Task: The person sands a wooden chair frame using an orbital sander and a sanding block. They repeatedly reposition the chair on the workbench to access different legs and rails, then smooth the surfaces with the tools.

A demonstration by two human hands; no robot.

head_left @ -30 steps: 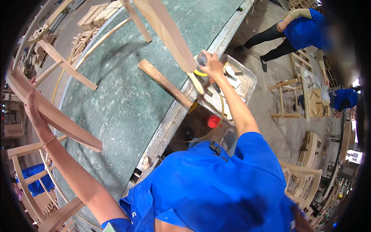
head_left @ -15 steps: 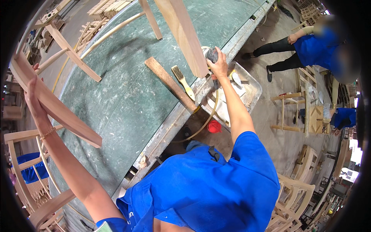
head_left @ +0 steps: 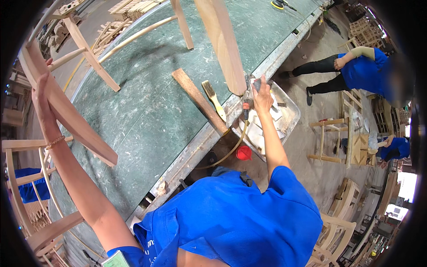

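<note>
At the far left, my left hand [head_left: 41, 95] lies against a broad bare-wood leg [head_left: 73, 118] of an upturned wooden chair frame, fingers partly hidden behind it. My right hand [head_left: 262, 99] is closed at the table's near edge, just right of another wooden leg's end [head_left: 233, 73]. Its fingers are around the dark grey body of an air sander [head_left: 256, 84], mostly covered by the hand. The sander's red fitting [head_left: 246, 106] and yellowish hose [head_left: 240, 141] hang below. A brush [head_left: 214, 100] and a rough wooden strip [head_left: 198, 100] lie to the left.
The green-topped table [head_left: 147, 133] carries a second sander [head_left: 280, 4] at its far end. A metal tray [head_left: 291, 113] with white pieces sits off the near edge, above a red container [head_left: 243, 152]. Co-workers in blue [head_left: 362, 71] and chair frames [head_left: 333, 236] are at right.
My right hand and the sander have come down and away from the leg's end, toward the tray. My left hand stays on its leg. The whole view has shifted slightly.
</note>
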